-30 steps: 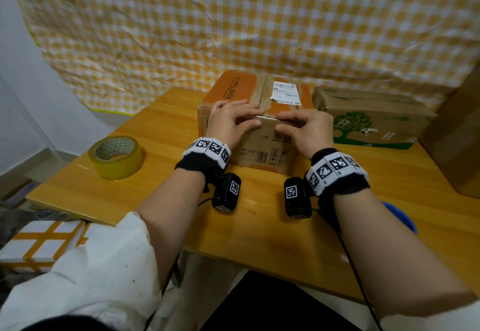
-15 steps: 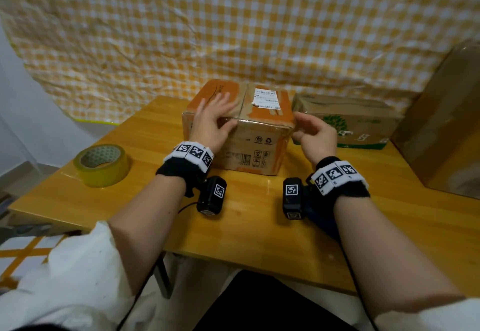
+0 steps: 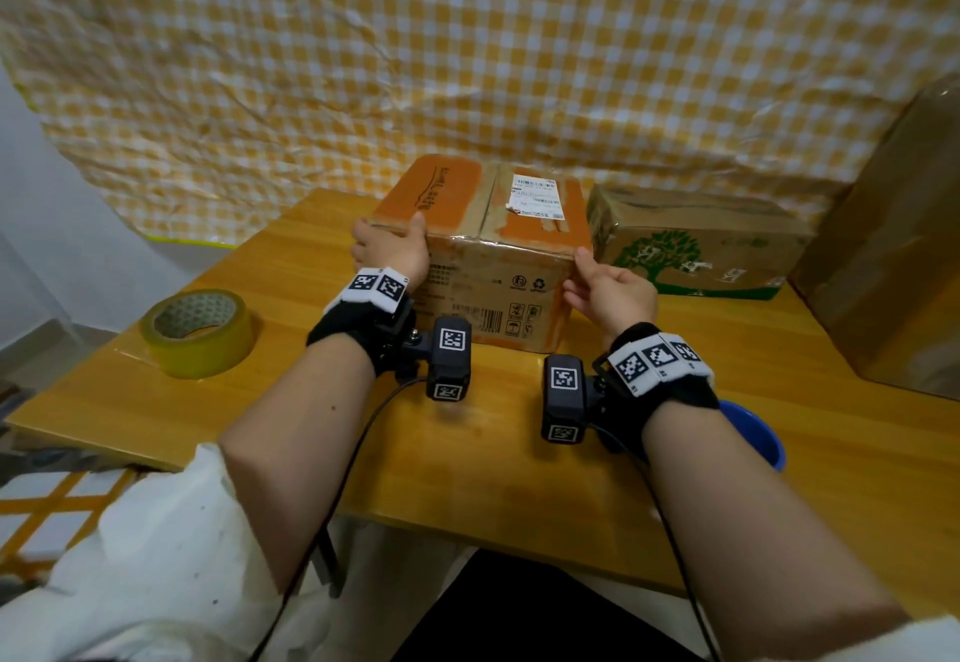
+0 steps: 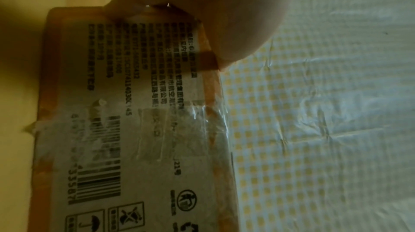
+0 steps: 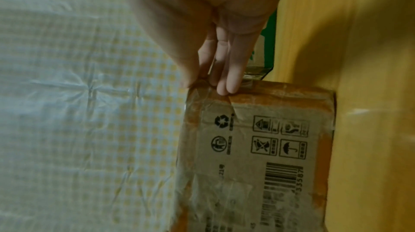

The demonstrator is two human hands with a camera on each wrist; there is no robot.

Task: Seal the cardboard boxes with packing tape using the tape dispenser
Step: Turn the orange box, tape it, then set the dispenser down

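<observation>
An orange-topped cardboard box (image 3: 483, 225) with a white label and clear tape along its seam stands mid-table. My left hand (image 3: 392, 246) grips its near left corner, thumb hooked over the top edge. My right hand (image 3: 605, 287) touches the near right corner. In the right wrist view its straight fingers (image 5: 224, 76) rest on the taped corner of the box (image 5: 258, 147). The left wrist view shows the palm (image 4: 202, 14) against the box's printed side (image 4: 134, 129). A roll of yellowish packing tape (image 3: 200, 331) lies to the left. No tape dispenser is in view.
A second box with a green tree print (image 3: 696, 251) stands right of the orange one, almost touching it. A large brown carton (image 3: 893, 266) fills the far right of the wooden table (image 3: 467, 464). A blue object (image 3: 753, 433) sits at the near right edge. Checked cloth hangs behind.
Both hands left the box's top seam and slid outward, the left to the near left corner, the right to the near right corner. The tape roll has not moved.
</observation>
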